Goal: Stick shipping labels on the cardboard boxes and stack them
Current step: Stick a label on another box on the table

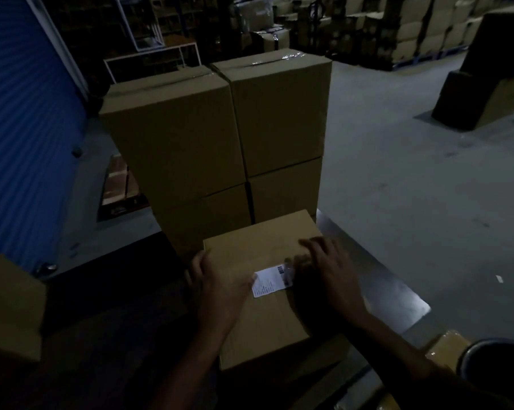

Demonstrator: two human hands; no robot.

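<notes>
Dim warehouse, head view. Closed cardboard box lying flat on a dark table, long axis running from near-left to far-right, far short end almost touching the stack of boxes behind it. White label stuck on the box top, roughly mid-surface, its long axis crossing the box width-wise, tilted up a little toward the right.

Left hand resting on the box's left part, fingers reaching toward the left edge of the box, thumb tip touching the label's left end; fingers relaxed, not gripping anything. Right hand flat on the box top at the label's right end, fingers fairly straight and spread toward the far-left, pressing down (slightly motion-blurred, so exact finger contact w/ label unclear). Label thus between the two hands.

Print on label: small barcode near the upper right corner, rows of tiny text below, too small and dark to read. No brand visible on any box.

Stack: two columns side by side, tape strips shining on the tops. Blue shutter at left, more stacked cartons far back, grey floor at right.
</notes>
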